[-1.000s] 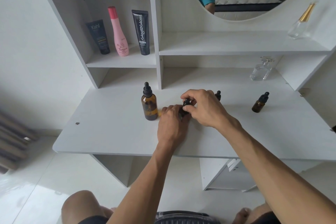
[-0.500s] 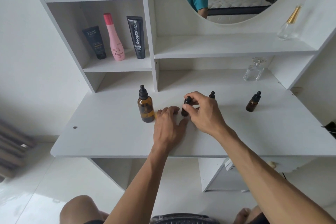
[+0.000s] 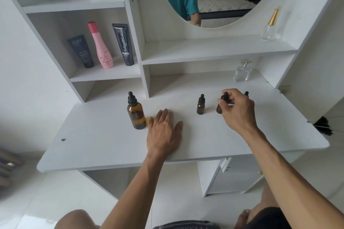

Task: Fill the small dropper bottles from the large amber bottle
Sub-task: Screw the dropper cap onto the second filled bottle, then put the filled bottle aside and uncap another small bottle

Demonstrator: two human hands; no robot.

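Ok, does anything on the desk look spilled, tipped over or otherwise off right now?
Nothing stands out. The large amber bottle and the free small dropper bottle stand upright and capped, and the desk shows no spill. The yellowish patch beside the large bottle looks like light passing through it.

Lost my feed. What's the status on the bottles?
Left hand flat on desk, empty. Right hand gripping small bottle. Large bottle capped. Nothing blocking.
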